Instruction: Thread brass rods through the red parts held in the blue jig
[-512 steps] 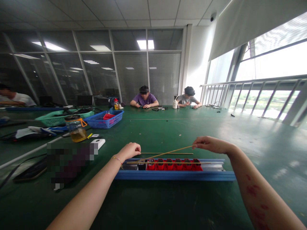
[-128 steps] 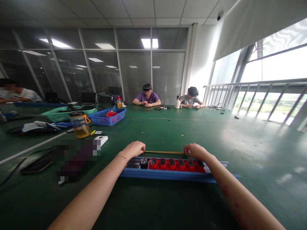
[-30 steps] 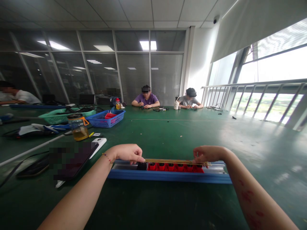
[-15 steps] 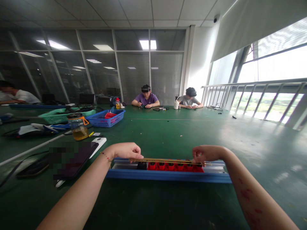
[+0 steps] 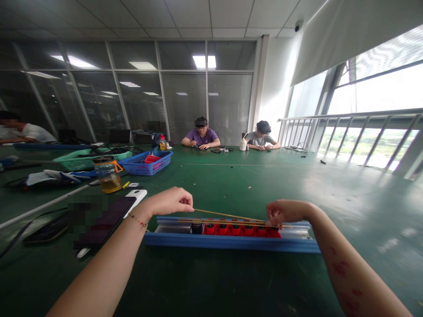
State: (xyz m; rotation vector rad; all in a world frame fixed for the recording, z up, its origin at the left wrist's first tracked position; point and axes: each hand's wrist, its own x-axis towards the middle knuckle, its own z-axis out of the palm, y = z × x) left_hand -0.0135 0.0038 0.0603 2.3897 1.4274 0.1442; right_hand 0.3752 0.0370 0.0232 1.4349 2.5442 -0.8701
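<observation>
My left hand (image 5: 178, 200) is closed in a pinch on the left end of a thin tan stick (image 5: 228, 215). That stick slants down to the right, to my right hand (image 5: 276, 212). The fingers of my right hand are closed around the right part of the sticks. More thin sticks (image 5: 211, 222) lie lengthwise over a row of red cups (image 5: 235, 230) with dark contents. Beside the cups on the left is a black block (image 5: 197, 228). All of these sit in a long blue-edged metal channel (image 5: 231, 243). My right fingertips are partly hidden.
On the left of the green table (image 5: 211, 185) are a tablet (image 5: 102, 220), a dark phone (image 5: 46, 229), a jar of amber liquid (image 5: 109, 179), a blue basket (image 5: 158, 166) and a green basket (image 5: 71, 163). Two people sit across the table.
My left hand has risen and moved slightly left, lifting the left end of one stick off the others. My right hand has stayed nearly in place.
</observation>
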